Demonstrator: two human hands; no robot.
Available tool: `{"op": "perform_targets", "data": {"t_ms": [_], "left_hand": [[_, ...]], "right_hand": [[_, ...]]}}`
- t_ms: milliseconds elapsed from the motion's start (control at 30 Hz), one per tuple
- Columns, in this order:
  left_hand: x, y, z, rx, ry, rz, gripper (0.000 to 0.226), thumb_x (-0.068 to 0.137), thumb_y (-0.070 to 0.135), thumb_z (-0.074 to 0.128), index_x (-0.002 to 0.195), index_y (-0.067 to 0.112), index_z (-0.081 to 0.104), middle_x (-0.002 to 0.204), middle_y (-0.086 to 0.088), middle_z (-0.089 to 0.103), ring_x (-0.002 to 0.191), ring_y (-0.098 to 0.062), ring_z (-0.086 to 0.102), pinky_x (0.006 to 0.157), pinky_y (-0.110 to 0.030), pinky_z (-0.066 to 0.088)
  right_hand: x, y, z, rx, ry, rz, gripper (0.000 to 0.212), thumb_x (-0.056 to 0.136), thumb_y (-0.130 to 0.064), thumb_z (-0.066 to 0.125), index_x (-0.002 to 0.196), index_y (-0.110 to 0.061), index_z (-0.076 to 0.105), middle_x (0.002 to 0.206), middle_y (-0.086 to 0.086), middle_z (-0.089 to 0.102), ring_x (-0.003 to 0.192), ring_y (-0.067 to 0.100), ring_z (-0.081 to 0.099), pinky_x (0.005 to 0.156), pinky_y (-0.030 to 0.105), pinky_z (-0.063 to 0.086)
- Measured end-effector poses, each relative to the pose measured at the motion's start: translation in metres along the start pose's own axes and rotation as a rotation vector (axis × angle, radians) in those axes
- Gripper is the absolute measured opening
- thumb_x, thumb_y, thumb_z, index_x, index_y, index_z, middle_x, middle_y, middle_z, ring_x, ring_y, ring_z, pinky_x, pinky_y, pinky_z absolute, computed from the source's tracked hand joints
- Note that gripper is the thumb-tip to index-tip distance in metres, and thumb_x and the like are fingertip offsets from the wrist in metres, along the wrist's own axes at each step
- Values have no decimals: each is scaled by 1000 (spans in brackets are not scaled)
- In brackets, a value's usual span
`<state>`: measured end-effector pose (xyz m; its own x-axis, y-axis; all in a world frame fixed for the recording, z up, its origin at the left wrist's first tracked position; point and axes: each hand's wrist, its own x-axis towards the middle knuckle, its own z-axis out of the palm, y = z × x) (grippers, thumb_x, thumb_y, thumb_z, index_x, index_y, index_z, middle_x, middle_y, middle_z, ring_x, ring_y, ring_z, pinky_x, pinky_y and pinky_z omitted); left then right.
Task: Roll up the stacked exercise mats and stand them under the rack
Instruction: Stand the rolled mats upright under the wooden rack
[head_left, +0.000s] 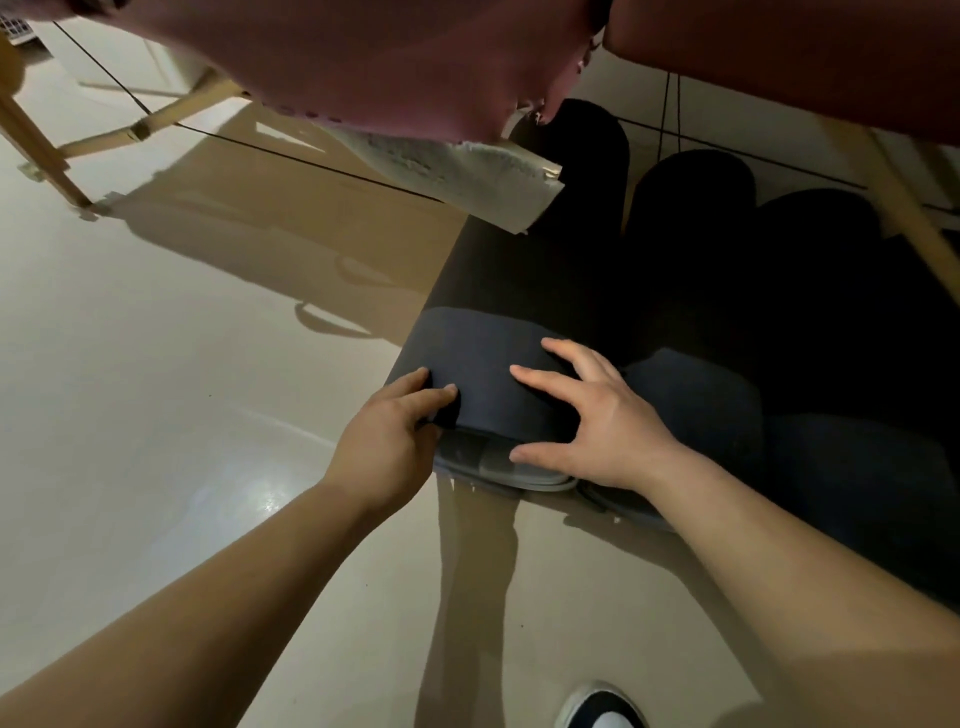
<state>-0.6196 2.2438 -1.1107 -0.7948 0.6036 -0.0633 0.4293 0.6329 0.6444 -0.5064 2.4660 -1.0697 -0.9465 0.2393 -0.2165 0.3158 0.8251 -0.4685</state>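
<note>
Rolled mat (483, 364), head view: it lies on the floor (156, 415), its far end under the rack (363, 62). The left hand (389, 441) grips its side and the right hand (597, 421) presses on top with fingers spread, probably to keep the coil tight. About three dark rolls lie side by side, counting the neighbouring rolls (696, 405).

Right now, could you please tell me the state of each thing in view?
Rolled mat, rolled up, near end under both hands.
Left hand, grips the roll's side.
Right hand, fingers spread, pressing the roll.
Other mats, rolled, beside it under the table.
Padded table, standing on wooden legs.
</note>
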Motion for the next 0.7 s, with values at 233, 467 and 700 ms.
{"op": "perform_targets", "data": {"t_ms": [233,467,700], "left_hand": [[14,-11,5,12,-65,-42,51,104,19,64,151,36,55,170,4,31,155,-25,31,125,-42,31],[17,7,1,86,-2,-79,56,105,38,60,157,40,41,157,-2,35,143,-26,28,118,-43,37],[13,2,-9,27,57,-42,56,103,25,63,156,30,45,148,1,48,133,-22,41,111,-37,43]], "right_hand": [[12,2,11,-22,-10,5,86,84,-64,76,156,-58,31,171,-24,-1,157,1,-12,121,53,31],[16,-1,10,36,106,37,86,84,-58,80,157,-50,35,172,-18,7,159,10,0,121,58,34],[2,-1,5,88,159,107,85,82,-60,81,156,-44,41,168,-19,20,156,12,19,120,50,39]]}}
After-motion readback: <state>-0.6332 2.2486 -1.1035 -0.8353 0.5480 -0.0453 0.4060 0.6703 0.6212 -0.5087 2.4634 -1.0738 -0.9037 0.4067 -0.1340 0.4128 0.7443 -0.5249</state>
